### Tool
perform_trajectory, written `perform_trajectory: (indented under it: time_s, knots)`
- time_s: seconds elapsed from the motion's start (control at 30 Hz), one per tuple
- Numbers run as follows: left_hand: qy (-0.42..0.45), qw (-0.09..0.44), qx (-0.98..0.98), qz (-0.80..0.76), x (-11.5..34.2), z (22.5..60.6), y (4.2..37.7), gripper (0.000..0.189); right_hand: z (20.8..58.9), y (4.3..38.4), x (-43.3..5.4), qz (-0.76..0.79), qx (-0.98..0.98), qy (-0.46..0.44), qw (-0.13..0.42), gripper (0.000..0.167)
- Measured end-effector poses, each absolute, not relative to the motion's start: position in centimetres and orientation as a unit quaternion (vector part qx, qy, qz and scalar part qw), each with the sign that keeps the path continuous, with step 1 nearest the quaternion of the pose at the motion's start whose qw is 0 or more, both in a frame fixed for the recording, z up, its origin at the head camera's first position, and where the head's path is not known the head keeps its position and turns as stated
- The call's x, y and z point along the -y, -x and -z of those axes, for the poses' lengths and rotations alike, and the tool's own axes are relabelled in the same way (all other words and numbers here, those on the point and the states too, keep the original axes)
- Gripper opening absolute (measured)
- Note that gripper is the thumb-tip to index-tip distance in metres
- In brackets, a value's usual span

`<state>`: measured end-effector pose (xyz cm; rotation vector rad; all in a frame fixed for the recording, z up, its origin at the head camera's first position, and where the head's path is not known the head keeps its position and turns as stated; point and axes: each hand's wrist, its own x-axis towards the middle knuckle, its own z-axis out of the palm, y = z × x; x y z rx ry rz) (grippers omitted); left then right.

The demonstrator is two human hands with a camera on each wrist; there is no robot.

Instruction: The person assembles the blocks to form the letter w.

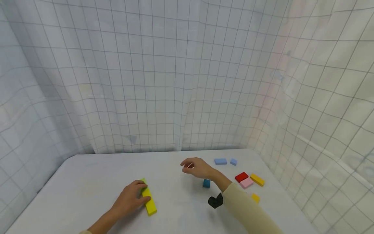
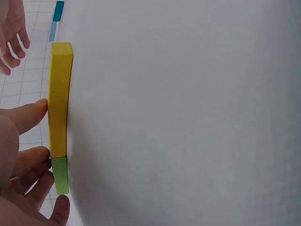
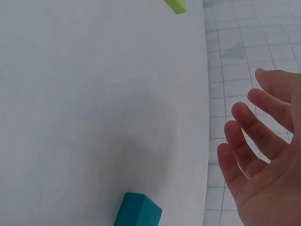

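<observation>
A long yellow block (image 1: 150,206) lies on the table left of centre, with a short light green block (image 2: 59,175) end to end with it at its far end. My left hand (image 1: 130,198) rests at these blocks: the thumb touches the side of the yellow one, and fingertips meet the green one near the joint and at its end. My right hand (image 1: 198,167) hovers over the table further right, fingers loosely bent and holding nothing. Closest to it is a teal block (image 3: 138,210), just below the wrist in the head view.
A dark curved block (image 1: 215,201) sits beside the right sleeve. To the right lie red (image 1: 241,177), pink (image 1: 246,183) and orange-yellow (image 1: 257,179) blocks, plus a smaller one (image 1: 255,198) partly behind the sleeve. Light blue blocks (image 1: 220,161) lie farther back. Gridded curtains (image 1: 152,81) surround the table.
</observation>
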<state>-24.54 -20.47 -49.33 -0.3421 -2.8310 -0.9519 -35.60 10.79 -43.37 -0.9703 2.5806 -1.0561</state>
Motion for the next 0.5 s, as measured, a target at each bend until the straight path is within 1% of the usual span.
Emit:
perform_trajectory:
  time_s: [0.27,0.5]
  knots:
    - [0.118,0.077,0.931,0.336,20.6,49.5,24.7,0.043,43.9,35.1,-13.8,0.344,-0.877,0.321,0.094,0.030]
    - [0.113,0.075,0.931,0.338,20.6,49.7,24.7,0.043,45.4,35.1,-17.0,0.341,-0.883,0.310,0.089,0.034]
